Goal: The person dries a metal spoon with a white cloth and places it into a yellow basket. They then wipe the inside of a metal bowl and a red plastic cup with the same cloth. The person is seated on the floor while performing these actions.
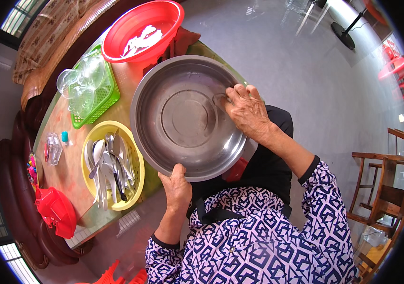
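A wide stainless-steel basin (189, 119) is held over the table corner and my lap, its inside facing up towards me. Nothing lies in it. My left hand (177, 186) grips the near rim, thumb on top and fingers hidden beneath. On the right side, my right hand (246, 110) is at the rim, its thumb against the inner wall. Just left of the basin stands a yellow perforated plastic basket (139, 184) filled with metal and white spoons (111, 163). Part of a red object (236, 169) shows below the basin; the rest is hidden.
On the table (63, 142) are a red tub (177, 17) holding something white, a green basket (113, 96) of clear bowls (88, 81), a clear container (53, 149) and a folded red plastic item (56, 209). A dark red cloth (186, 39) hangs near the tub. Wooden chairs (376, 156) stand right.
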A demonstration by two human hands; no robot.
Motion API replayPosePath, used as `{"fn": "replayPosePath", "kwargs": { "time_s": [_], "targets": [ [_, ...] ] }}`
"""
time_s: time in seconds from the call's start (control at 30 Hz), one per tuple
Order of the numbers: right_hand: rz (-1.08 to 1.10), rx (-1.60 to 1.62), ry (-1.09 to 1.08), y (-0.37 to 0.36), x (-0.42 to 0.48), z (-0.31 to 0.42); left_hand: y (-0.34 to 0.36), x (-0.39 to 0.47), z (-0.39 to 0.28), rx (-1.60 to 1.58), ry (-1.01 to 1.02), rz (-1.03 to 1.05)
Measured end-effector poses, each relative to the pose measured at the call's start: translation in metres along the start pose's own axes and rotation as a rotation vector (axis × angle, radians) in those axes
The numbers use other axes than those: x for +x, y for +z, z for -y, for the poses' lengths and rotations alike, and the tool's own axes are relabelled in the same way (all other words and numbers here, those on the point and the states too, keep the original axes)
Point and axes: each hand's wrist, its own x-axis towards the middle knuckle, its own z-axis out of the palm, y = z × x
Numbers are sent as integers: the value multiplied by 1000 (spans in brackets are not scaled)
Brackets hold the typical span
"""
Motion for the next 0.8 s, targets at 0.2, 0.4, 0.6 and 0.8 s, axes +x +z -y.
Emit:
{"fn": "replayPosePath", "kwargs": {
  "time_s": [0.2,0.4,0.6,0.8],
  "targets": [
    [80,79,25,-8,-14,9,15,-4,-18,-56,-125,-87],
    [129,518,94,-47,-53,45,10,2,-14,-87,-115,-61],
    [94,612,190,-50,-58,29,15,-2,-22,-132,-128,-70],
    [-56,572,206,-14,-31,-14,-2,9,-11,-24,-78,42]
  ]
}}
